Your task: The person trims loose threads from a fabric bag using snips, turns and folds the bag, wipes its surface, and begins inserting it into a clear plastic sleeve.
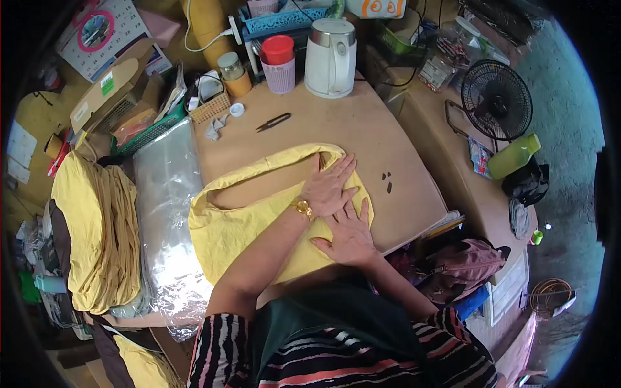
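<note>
A yellow cloth bag (239, 242) lies flat on the brown table, its long shoulder strap (259, 161) curving across the far side. My left hand (328, 185), with a gold watch on the wrist, rests palm down with fingers stretched over the bag's right end, where the strap joins. Just below it, my right hand (350, 234) presses flat on the bag's right edge, fingers spread. The left hand's thumb side meets the right fingertips. Neither hand grips anything. Thread snips (273, 122) lie beyond the strap.
Clear plastic sleeves (169, 213) and a stack of folded yellow cloth pieces (97, 233) are on the left. A white electric kettle (330, 59) and a purple cup (279, 75) stand at the back. A black fan (497, 99) is on the right.
</note>
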The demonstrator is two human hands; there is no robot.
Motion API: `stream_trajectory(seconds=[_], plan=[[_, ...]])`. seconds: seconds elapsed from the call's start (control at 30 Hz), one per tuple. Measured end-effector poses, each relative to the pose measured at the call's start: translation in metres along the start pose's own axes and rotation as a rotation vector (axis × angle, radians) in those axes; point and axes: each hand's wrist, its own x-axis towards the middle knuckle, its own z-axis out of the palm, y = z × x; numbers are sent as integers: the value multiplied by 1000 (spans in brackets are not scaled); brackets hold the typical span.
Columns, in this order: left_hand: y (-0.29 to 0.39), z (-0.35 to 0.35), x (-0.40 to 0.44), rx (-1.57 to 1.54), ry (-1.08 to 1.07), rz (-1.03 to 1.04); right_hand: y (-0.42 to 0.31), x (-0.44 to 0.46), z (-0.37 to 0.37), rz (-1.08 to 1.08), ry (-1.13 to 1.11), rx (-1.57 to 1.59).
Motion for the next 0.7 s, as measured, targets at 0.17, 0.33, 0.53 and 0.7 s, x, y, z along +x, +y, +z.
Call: stream_trajectory(seconds=[0.17, 0.33, 0.53, 0.7], plan=[[1, 2, -4, -55, 47, 3, 1, 2, -7, -31, -94, 14], [31, -17, -117, 49, 137, -69, 15, -6, 0, -67, -17, 9], [19, -28, -210, 46, 46, -325, -21, 21, 5, -175, 9, -46], [-76, -37, -261, 378, 44, -514, -14, 22, 1, -229, -74, -109]])
